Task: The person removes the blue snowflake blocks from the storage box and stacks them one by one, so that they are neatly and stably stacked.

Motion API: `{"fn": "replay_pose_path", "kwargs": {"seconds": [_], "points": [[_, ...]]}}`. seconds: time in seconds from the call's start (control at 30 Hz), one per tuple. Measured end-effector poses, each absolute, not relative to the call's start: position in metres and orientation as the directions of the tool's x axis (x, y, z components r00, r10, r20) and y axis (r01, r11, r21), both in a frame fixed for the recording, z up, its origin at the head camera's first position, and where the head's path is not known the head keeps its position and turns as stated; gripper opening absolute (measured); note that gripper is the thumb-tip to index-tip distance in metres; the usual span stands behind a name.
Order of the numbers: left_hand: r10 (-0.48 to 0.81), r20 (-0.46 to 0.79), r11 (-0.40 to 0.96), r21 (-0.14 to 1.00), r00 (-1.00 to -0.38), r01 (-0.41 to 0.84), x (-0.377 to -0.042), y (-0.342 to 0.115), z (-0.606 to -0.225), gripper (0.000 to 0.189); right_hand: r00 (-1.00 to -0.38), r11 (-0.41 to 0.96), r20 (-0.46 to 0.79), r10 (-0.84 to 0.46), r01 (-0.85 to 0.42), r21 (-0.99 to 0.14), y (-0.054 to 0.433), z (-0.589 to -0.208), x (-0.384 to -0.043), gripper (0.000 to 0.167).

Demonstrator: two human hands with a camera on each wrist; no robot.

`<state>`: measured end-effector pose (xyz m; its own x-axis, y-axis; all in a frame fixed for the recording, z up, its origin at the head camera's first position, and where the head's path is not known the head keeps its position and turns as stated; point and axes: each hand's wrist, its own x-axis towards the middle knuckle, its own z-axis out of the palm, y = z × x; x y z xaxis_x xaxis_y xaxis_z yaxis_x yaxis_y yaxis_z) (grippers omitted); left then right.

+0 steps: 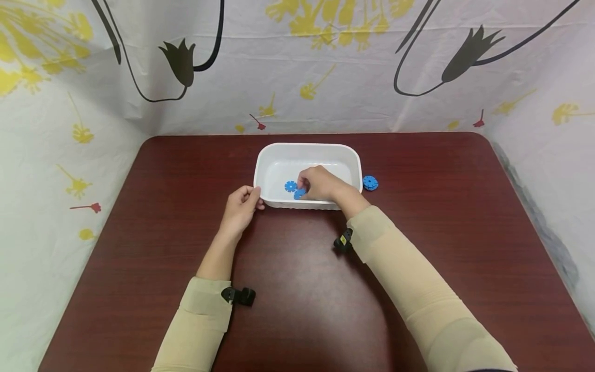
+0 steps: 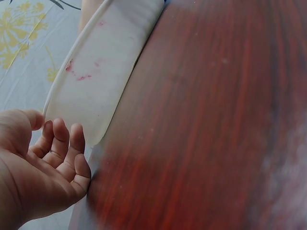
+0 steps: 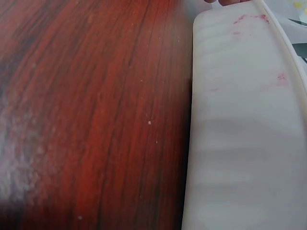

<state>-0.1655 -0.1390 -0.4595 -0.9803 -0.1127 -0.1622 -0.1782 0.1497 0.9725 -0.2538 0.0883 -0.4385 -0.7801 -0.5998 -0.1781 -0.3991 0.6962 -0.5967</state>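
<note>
A white rectangular tub (image 1: pixel 307 205) stands toward the back of the table. At its left end, the left hand (image 1: pixel 241 207) grips the rim; in the left wrist view, this hand (image 2: pixel 45 167) has its thumb at the rim and its fingers curled by the outer wall. Reaching over the near wall, the right hand (image 1: pixel 321 183) has curled fingers and pinches a blue notched disc (image 1: pixel 299 195) near the tub's floor. Another blue notched disc (image 1: pixel 290 186) lies flat just left of it. In the right wrist view, the tub wall (image 3: pixel 240 129) hides the right hand.
A small stack of blue notched discs (image 1: pixel 370 183) lies on the dark red wooden table (image 1: pixel 297 289), close outside the tub's right end. A patterned white cloth (image 1: pixel 297 103) hangs behind the table and at its sides. Reddish stains mark the tub's outer wall.
</note>
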Motion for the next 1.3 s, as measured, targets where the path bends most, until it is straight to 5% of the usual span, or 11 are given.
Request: {"fn": "replay_pose_path", "kwargs": {"seconds": [1.3], "points": [[-0.118, -0.149, 0.165, 0.972, -0.982, -0.168, -0.164, -0.138, -0.458, 0.028, -0.883, 0.669, 0.059, -0.465, -0.394, -0.631, 0.129, -0.421, -0.254, 0.014]]}}
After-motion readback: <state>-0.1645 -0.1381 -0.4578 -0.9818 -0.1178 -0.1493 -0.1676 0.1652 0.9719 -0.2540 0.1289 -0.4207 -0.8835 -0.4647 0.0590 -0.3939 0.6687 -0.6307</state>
